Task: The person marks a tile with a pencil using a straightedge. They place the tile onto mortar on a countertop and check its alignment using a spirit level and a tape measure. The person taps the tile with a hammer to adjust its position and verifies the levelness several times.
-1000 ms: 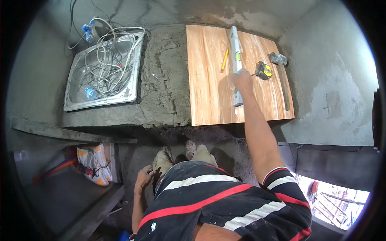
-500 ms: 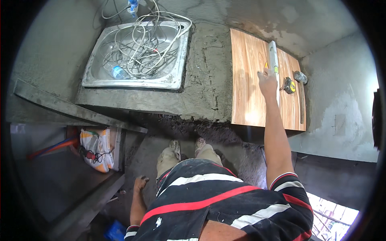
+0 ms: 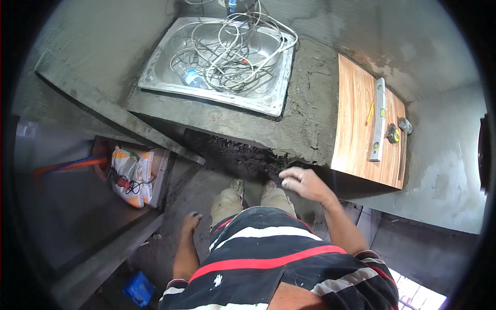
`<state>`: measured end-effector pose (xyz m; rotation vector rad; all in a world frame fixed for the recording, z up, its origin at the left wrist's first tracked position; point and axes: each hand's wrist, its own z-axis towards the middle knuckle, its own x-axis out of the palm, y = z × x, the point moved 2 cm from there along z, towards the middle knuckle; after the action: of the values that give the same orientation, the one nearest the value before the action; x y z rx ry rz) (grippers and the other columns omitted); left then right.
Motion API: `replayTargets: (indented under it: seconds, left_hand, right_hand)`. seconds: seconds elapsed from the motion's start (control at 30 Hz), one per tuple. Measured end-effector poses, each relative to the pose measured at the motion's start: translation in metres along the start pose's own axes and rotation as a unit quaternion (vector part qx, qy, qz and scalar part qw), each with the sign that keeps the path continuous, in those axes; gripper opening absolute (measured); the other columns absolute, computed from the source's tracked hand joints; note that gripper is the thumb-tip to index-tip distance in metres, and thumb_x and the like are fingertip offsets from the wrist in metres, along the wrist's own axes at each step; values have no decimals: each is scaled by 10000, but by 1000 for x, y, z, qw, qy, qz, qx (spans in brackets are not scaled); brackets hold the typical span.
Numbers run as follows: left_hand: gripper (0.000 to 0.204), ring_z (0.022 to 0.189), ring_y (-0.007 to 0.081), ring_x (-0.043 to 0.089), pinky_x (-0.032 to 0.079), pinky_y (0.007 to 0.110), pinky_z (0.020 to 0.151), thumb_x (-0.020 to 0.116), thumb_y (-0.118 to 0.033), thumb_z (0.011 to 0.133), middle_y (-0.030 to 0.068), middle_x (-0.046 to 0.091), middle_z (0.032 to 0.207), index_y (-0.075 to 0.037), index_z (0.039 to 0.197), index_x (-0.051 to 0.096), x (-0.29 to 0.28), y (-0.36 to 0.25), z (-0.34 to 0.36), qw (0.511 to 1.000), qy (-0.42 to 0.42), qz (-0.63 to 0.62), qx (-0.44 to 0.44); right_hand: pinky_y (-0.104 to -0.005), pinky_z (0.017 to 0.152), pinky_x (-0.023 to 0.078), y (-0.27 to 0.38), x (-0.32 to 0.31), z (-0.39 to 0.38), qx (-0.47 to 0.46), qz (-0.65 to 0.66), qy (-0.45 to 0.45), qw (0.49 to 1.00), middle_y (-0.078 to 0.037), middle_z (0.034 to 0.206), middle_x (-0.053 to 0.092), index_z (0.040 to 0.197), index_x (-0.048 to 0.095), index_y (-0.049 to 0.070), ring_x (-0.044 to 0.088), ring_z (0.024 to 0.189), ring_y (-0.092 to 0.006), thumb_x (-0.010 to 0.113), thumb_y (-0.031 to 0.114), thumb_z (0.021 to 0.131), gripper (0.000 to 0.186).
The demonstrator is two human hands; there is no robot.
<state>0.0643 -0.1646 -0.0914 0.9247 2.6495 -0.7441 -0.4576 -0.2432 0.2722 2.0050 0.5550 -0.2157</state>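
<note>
My right hand [image 3: 306,184] is in the air in front of the counter's broken front edge, fingers loosely bent and apart, holding nothing. Low at my left side hangs my left hand [image 3: 192,221], its fingers curled in, with nothing visible in them. A wood-grain board [image 3: 356,119] lies on the right end of the counter. On it rest a spirit level [image 3: 380,119], a yellow pencil [image 3: 370,113] and a tape measure [image 3: 392,134]. A grey lump [image 3: 405,125], perhaps stone, sits at the board's right edge.
A steel sink [image 3: 281,101] in the rough cement counter [image 3: 310,98] holds tangled cable [image 3: 232,62] and a plastic bottle [image 3: 194,79]. A long slab edge [image 3: 119,113] slants across the left. Below stand white-orange sacks [image 3: 134,175] and a blue object [image 3: 139,288].
My right hand has come away from the level and pencil, back toward my body. Both lie on the board. The view has swung left, and my left hand stays low.
</note>
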Motion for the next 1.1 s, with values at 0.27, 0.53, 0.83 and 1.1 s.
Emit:
replayTargets:
  seconds: [0.27, 0.53, 0.83, 1.1]
  left_hand:
    - [528, 1195, 313, 673, 519, 378, 1011, 763, -198, 879, 217, 694, 1318, 62, 1325, 653, -21, -35, 5, 995, -39, -86, 13]
    - [553, 1176, 299, 683, 527, 370, 992, 785, -243, 868, 212, 718, 1272, 49, 1322, 662, -9, 15, -63, 999, -35, 23, -6]
    - [624, 1264, 327, 645, 507, 384, 1046, 761, -318, 875, 224, 676, 1354, 41, 1368, 632, 61, -13, -71, 997, 27, 68, -8]
    - [586, 1132, 276, 632, 546, 433, 861, 679, -387, 937, 77, 707, 1256, -128, 1458, 606, 87, -106, -128, 980, 193, 49, -32]
  right_hand:
    - [-399, 911, 544, -131, 35, -3, 56, -167, 115, 978, -203, 1097, 752, 1230, 697, 8, 723, 1020, -316, 656, 313, 950, 417]
    - [-420, 825, 588, -411, 41, -38, -121, -459, 278, 835, -177, 1068, 764, 1076, 769, 62, 743, 949, -319, 623, 382, 951, 373]
    - [-410, 629, 599, -424, 8, -115, 333, -269, 264, 864, -114, 880, 754, 978, 771, 60, 725, 739, -235, 615, 350, 954, 331]
    - [-419, 655, 603, -406, 10, -85, 201, -137, 119, 963, -97, 914, 746, 1076, 752, 87, 727, 766, -248, 709, 252, 900, 245]
